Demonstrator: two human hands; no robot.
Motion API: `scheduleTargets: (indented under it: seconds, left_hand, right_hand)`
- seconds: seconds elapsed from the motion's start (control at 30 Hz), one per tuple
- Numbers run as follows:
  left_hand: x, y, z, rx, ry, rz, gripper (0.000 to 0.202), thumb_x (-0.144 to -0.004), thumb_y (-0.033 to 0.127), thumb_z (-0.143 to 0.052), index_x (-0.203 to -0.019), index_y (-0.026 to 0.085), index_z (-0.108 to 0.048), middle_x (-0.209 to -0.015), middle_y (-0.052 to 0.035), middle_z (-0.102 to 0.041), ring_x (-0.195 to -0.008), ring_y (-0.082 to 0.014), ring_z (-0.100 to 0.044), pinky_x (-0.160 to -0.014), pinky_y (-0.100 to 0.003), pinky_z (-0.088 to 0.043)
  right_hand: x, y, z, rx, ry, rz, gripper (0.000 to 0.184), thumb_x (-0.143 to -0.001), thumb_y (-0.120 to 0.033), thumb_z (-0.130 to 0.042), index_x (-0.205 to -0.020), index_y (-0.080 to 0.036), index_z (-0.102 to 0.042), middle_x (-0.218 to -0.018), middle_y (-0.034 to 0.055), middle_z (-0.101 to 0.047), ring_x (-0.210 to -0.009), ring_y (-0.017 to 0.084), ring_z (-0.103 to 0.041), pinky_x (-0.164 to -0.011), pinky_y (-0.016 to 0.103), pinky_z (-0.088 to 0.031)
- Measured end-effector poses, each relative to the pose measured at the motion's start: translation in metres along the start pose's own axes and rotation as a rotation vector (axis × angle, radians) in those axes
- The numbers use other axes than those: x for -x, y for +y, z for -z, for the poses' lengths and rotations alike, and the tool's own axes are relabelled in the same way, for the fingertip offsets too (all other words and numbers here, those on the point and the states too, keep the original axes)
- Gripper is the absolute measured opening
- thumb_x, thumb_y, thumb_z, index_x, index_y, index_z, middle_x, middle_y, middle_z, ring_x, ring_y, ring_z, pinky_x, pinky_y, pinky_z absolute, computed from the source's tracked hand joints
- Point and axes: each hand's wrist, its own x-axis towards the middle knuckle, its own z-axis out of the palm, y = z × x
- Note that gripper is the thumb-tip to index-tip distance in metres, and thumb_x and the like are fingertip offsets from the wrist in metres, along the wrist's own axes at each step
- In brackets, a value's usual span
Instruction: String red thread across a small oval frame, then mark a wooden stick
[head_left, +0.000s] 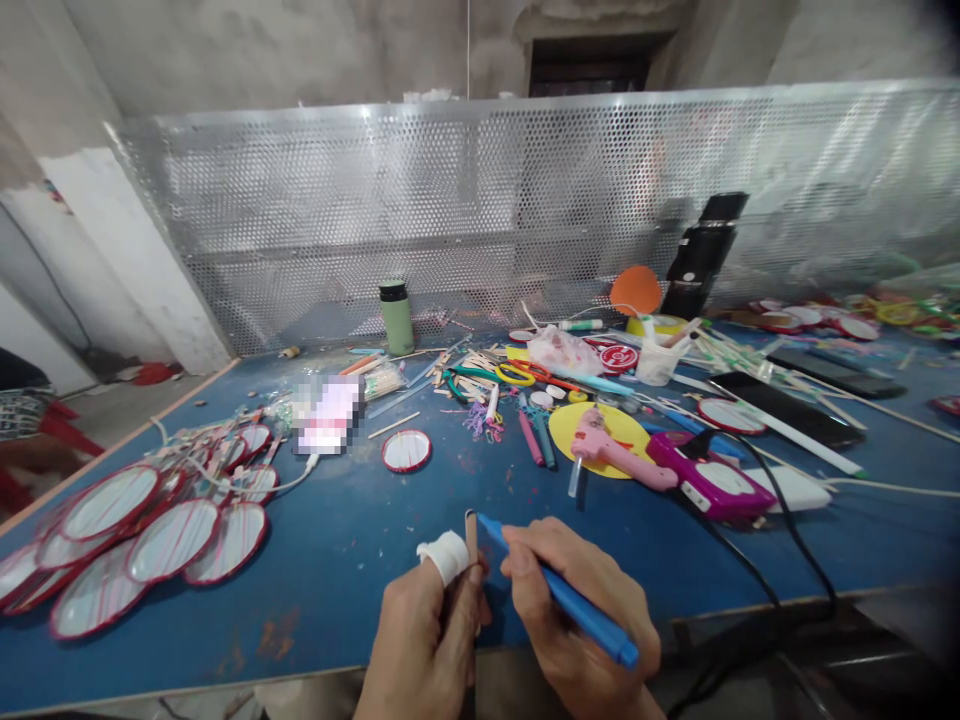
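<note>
Near the front edge of the blue table, my left hand pinches a small wooden craft stick upright, its tip dark. A white wrap covers one of that hand's fingers. My right hand grips a blue marker pen like a writing tool, its tip pointing at the top of the stick. Whether the tip touches the stick I cannot tell. Beyond my hands lies a round white disc with a red rim.
Red-rimmed discs pile up at left beside a charging phone. A pink glue gun lies on a yellow disc, with a purple power strip and cables to its right. A green bottle stands behind, before a perforated metal screen.
</note>
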Motion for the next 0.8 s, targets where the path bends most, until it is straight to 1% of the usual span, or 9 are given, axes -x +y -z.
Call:
scheduleTargets:
  seconds: [0.17,0.37,0.47,0.6,0.7,0.8]
  left_hand:
    - [0.0002,0.0007,-0.0014,0.014,0.025,-0.003,0.031,-0.096,0.039,-0.054,-0.075,0.018,-0.058,-0.054,0.0057,-0.046,-0.041,-0.0076,-0.045,-0.04,-0.015,-0.034]
    - [0.0001,0.0,-0.0007,0.002,0.002,-0.012,0.032,-0.097,0.039,-0.052,-0.074,0.018,-0.058,-0.055,0.0056,-0.047,-0.041,-0.0066,-0.043,-0.042,-0.015,-0.032]
    - [0.0,-0.0007,-0.0004,0.008,0.008,-0.015,0.032,-0.096,0.04,-0.054,-0.073,0.018,-0.057,-0.056,0.0053,-0.048,-0.042,-0.007,-0.044,-0.042,-0.015,-0.033]
    - [-0.0008,-0.0016,0.0004,0.006,0.006,-0.009,0.033,-0.097,0.041,-0.053,-0.074,0.018,-0.058,-0.054,0.0062,-0.045,-0.041,-0.0073,-0.043,-0.041,-0.015,-0.033]
    - [-0.0014,-0.0017,0.0012,-0.005,-0.03,-0.017,0.032,-0.097,0.04,-0.053,-0.075,0.018,-0.059,-0.055,0.0057,-0.047,-0.041,-0.0072,-0.044,-0.041,-0.015,-0.033]
    - [-0.0011,-0.0007,0.001,-0.005,-0.023,-0.011,0.031,-0.097,0.039,-0.052,-0.076,0.018,-0.058,-0.057,0.0054,-0.048,-0.041,-0.0067,-0.044,-0.041,-0.014,-0.034]
  right_hand:
    - [0.0001,-0.0002,0.0009,-0.044,-0.041,-0.001,0.013,-0.09,-0.009,-0.059,-0.093,-0.02,-0.066,-0.066,-0.0023,-0.07,-0.059,0.012,-0.07,-0.058,0.021,-0.055]
    - [0.0007,0.0012,-0.0007,0.018,0.01,0.008,0.012,-0.09,-0.008,-0.06,-0.09,-0.018,-0.066,-0.065,-0.0022,-0.07,-0.06,0.012,-0.07,-0.061,0.021,-0.056]
    - [0.0002,0.0006,-0.0007,0.045,0.031,0.012,0.012,-0.09,-0.009,-0.059,-0.091,-0.019,-0.066,-0.064,-0.002,-0.07,-0.059,0.013,-0.07,-0.06,0.022,-0.056]
    - [-0.001,-0.0004,-0.0007,0.011,0.005,0.017,0.013,-0.09,-0.008,-0.059,-0.092,-0.019,-0.066,-0.065,-0.0018,-0.07,-0.058,0.013,-0.069,-0.058,0.022,-0.056]
    - [-0.0009,0.0003,-0.0014,-0.015,-0.019,0.003,0.013,-0.09,-0.008,-0.059,-0.092,-0.02,-0.066,-0.065,-0.0018,-0.07,-0.057,0.012,-0.068,-0.056,0.021,-0.055]
    - [0.0001,0.0015,-0.0014,-0.007,-0.009,0.001,0.013,-0.09,-0.008,-0.059,-0.091,-0.02,-0.065,-0.064,-0.0022,-0.069,-0.057,0.012,-0.068,-0.056,0.021,-0.054]
